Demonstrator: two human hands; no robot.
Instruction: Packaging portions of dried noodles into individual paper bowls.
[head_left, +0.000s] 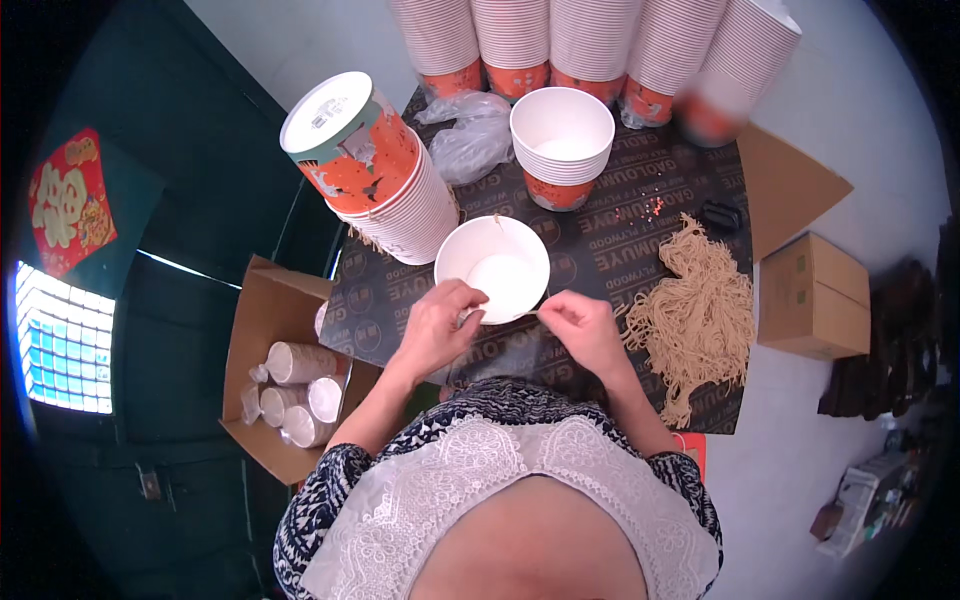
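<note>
A white paper bucket [497,243] stands at the near edge of the dark table, its open mouth facing up. My left hand [440,320] is closed at its near-left rim, fingertips reaching over the edge; they seem to grip the rim, though whatever else lies between them is hidden. Just off the near-right rim, my right hand [585,328] pinches a thin tan cord [530,313] that runs to the bucket. A bit of cord also shows at the far rim. To the right lies a loose heap of tan cords [690,315].
Upside-down orange-printed buckets [400,190] are stacked at left. An upright stack [562,130] stands behind, beside a clear plastic bag [465,140]. Tall stacks [595,45] line the far edge. An open carton [262,330] of wrapped cups is lower left; a closed carton [812,295] is at right.
</note>
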